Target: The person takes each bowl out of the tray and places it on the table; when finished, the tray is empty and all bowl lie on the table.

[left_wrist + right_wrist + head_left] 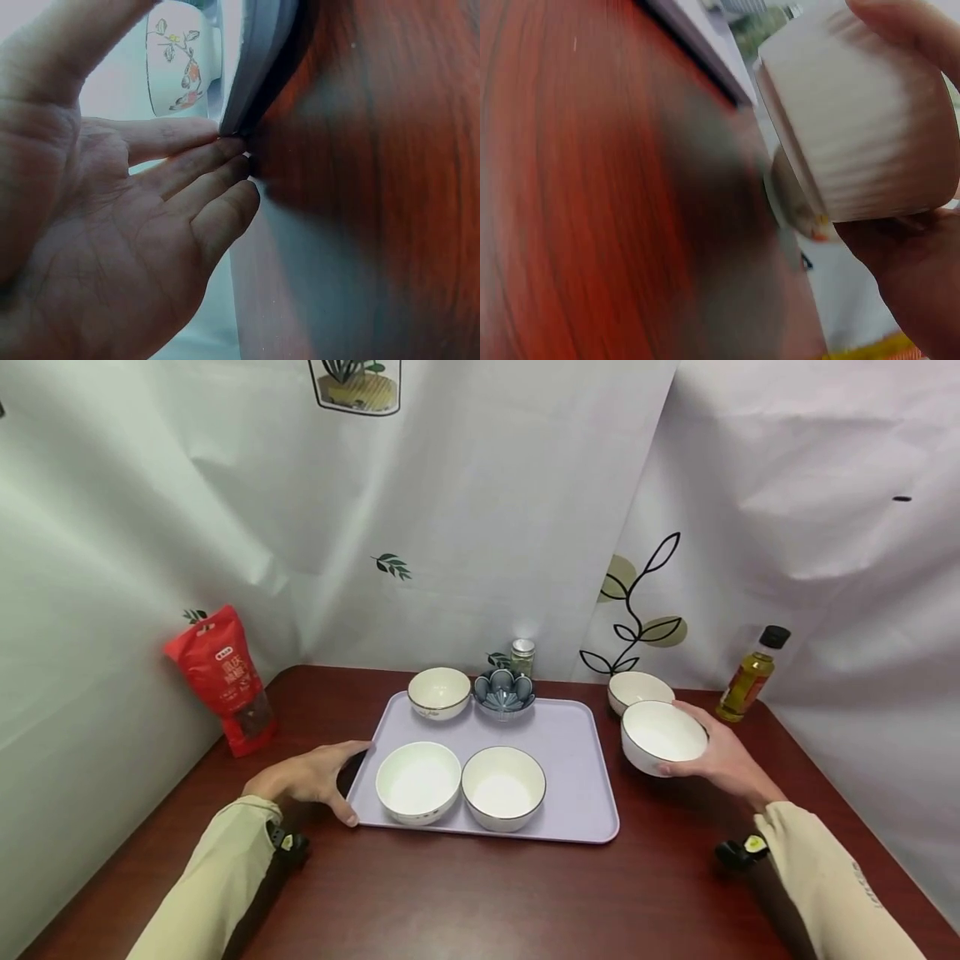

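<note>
My right hand grips a white ribbed bowl by its sides, thumb and fingers spread around it. In the right wrist view the bowl hangs above the table, apart from it. Another white bowl stands just behind. At the left edge of the lilac tray, my left hand touches the rim with extended fingers. On the tray are two white bowls in front, left and right, plus a patterned bowl and a dark petal-shaped dish behind.
A red pouch leans at the table's left side. Behind the tray stands a small jar with a silvery lid. An oil bottle is at the back right. A pale printed curtain hangs along the back.
</note>
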`<state>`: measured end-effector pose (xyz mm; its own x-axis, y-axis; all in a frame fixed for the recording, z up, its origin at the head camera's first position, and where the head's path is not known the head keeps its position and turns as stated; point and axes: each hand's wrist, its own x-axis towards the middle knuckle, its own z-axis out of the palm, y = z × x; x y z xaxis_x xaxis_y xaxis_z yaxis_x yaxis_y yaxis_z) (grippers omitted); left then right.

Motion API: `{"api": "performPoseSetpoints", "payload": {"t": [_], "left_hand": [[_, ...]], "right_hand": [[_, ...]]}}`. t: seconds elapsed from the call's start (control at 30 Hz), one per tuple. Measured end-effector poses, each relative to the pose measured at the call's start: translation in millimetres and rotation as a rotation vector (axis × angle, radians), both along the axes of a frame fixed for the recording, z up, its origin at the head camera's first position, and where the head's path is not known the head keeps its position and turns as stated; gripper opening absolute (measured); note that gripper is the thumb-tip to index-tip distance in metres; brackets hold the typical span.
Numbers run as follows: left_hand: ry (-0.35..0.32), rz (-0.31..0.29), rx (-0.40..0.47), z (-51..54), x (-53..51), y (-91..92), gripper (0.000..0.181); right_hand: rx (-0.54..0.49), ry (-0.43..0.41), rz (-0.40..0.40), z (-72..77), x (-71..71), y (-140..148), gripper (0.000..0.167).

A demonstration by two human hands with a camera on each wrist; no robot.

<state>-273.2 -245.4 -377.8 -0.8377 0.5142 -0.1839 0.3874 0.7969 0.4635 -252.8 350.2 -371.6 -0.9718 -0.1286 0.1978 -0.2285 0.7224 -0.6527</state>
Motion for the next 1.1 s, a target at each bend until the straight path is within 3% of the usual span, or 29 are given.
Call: {"api": "performPoseSetpoints", "payload": {"t": [0.37,0.63,0.9,1.1], "left_hand": [[-0.004,0.009,-0.011,1.0,0.7,0.0,0.120],[-0.031,0.036,0.003,1.0,-0.2,0.3,0.121],[-0.029,0.029,-0.002,2.1,-0.1,-1.2,0.121],[-0.034,0.034,-0.011,0.7,0.3,-1.6,0.121]], "right_hand": [[-0.002,-0.028,-0.114,-4.9,2.8,49.9,0.102],[-0.045,-0.045,-0.210,-14.4,-13.5,74.5,0.104],[-0.123,-0.015,-0.305,-21.8,-38.4,75.1,0.099],[-0.131,0.003,-0.331,-28.2,-51.1,72.8,0.083]]}}
